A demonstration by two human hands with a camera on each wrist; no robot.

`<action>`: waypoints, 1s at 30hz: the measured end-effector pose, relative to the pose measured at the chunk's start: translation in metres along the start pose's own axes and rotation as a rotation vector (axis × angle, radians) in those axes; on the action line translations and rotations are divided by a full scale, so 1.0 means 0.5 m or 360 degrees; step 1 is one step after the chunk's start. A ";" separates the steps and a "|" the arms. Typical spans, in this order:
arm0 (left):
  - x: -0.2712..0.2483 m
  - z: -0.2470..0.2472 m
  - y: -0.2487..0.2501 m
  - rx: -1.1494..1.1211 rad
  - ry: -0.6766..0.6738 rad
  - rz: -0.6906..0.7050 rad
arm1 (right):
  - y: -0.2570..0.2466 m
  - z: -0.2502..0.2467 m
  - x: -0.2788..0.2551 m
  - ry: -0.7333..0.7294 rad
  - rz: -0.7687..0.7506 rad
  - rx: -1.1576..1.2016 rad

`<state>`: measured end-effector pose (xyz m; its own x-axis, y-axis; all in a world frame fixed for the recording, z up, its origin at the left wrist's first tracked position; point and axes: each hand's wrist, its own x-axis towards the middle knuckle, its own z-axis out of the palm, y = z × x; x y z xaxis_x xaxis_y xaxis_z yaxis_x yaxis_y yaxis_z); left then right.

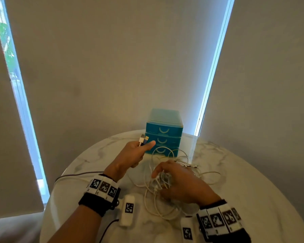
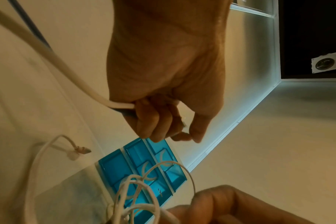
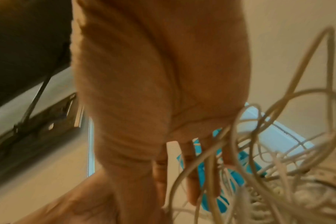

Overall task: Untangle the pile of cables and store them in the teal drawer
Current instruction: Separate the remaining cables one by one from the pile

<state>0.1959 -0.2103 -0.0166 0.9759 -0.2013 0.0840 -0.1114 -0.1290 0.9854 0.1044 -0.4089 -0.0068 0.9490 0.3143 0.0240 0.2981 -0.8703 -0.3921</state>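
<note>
The left hand (image 1: pixel 133 153) is curled round two cable ends (image 1: pixel 143 139), one white, one dark, raised before the teal drawer unit (image 1: pixel 163 135) of three closed drawers. The right hand (image 1: pixel 179 183) grips the tangled white cables (image 1: pixel 158 190) on the round marble table (image 1: pixel 244 181).

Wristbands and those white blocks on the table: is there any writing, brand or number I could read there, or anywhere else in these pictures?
No readable text in any view.
Left wristband: black-and-white square code patterns only, no letters.
Right wristband: the same code patterns.
Two white blocks: one code square each, no words.
Teal drawers: plain fronts, no label.
USB plugs in the left hand: too small to show any marking.
</note>
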 end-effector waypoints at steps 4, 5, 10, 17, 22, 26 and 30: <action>0.001 0.003 -0.004 0.0287 -0.0288 -0.0026 | 0.028 -0.004 0.004 0.0331 -0.0024 0.0134; 0.001 0.007 -0.007 0.0378 -0.0388 -0.0041 | 0.026 -0.007 0.000 0.0296 -0.0030 0.0151; 0.005 0.019 -0.018 0.0571 -0.0550 -0.0079 | -0.013 -0.004 -0.022 -0.0364 -0.0004 -0.0293; 0.009 0.020 -0.033 0.0500 -0.0550 -0.0118 | -0.032 0.012 -0.007 -0.0508 -0.0010 -0.0350; 0.006 0.018 -0.027 0.0294 -0.0472 0.0110 | 0.009 -0.019 0.000 -0.0221 -0.0166 -0.0011; 0.006 0.017 -0.011 0.0040 -0.0327 0.0168 | -0.006 -0.009 -0.008 -0.0213 -0.0137 -0.0059; 0.003 0.008 -0.013 -0.0155 -0.0200 0.0135 | -0.024 0.031 0.009 -0.0542 -0.0153 -0.0255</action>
<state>0.1973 -0.2135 -0.0235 0.9320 -0.3279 0.1544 -0.1678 -0.0127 0.9857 0.1035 -0.3911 -0.0161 0.8357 0.4820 -0.2633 0.4220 -0.8703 -0.2539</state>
